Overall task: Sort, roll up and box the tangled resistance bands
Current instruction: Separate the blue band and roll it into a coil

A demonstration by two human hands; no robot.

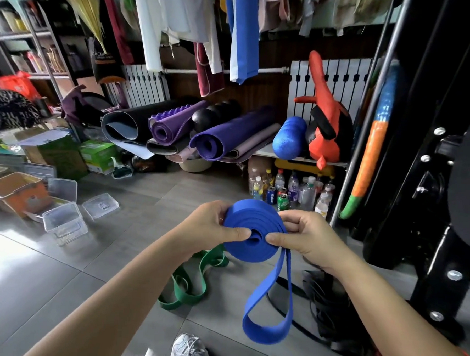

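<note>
Head view is showing the left hand [212, 225] gripping the blue resistance band [253, 214] at the 9 o'clock side of its coil, with the thumb pressing across the near face and the fingers curling behind the far edge. The right hand [304, 236] is pinching the same coil at its 3 o'clock side, the thumb lying on the near face toward the centre and the fingers wrapping behind. The band is hanging in the air between both hands, above the grey floor [47, 263], and is mostly wound into a flat spiral. Its unwound tail is dropping from the coil's 5 o'clock edge as a long open loop. A green band [187, 287] is lying twisted on the floor at the coil's 7 o'clock, partly under the left forearm. A heap of black bands [325, 305] is sitting on the floor at 5 o'clock, beneath the right forearm. Clear plastic boxes [63, 220] are standing open at 9 o'clock, well apart from the hands. A white sneaker [189, 349] is showing at 6 o'clock. Rolled mats [225, 133] are lying at 12 o'clock, with bottles and cans [290, 191] standing at 1 o'clock.
</note>
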